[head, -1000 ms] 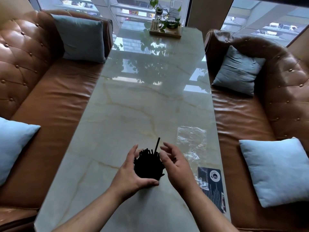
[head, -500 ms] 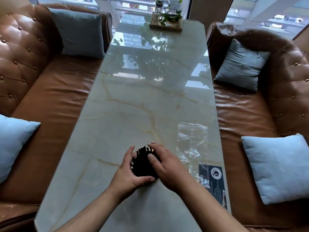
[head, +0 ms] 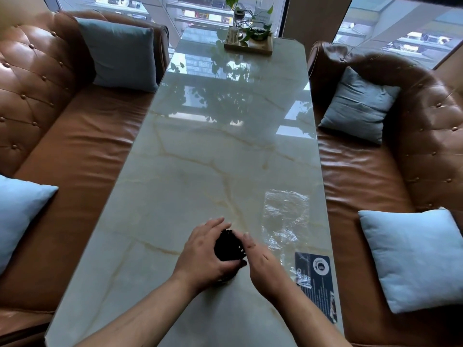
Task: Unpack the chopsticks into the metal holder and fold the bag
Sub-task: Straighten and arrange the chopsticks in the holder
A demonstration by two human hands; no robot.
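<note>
Bag (head: pixel 285 216) right; table (head: pixel 200 171) beyond bare

head view, steep downward, table (head: pixel 200 171) lengthwise

Four blue fabric cushions (head: pixel 120 56) are being shown, two brown tufted leather sofas (head: pixel 65 146), and one clear plastic bag (head: pixel 285 216).

Long glossy marble worktop (head: pixel 200 176), pale green with tan veins, reflecting windows. Tufted brown leather sofas left (head: pixel 62 136) and right (head: pixel 375 176) of hands. Blue cushions (head: pixel 120 53) on both. Wooden tray (head: pixel 248 46) with plant (head: pixel 253 23) at far end. Daylight through big windows (head: pixel 400 26) beyond.
</note>
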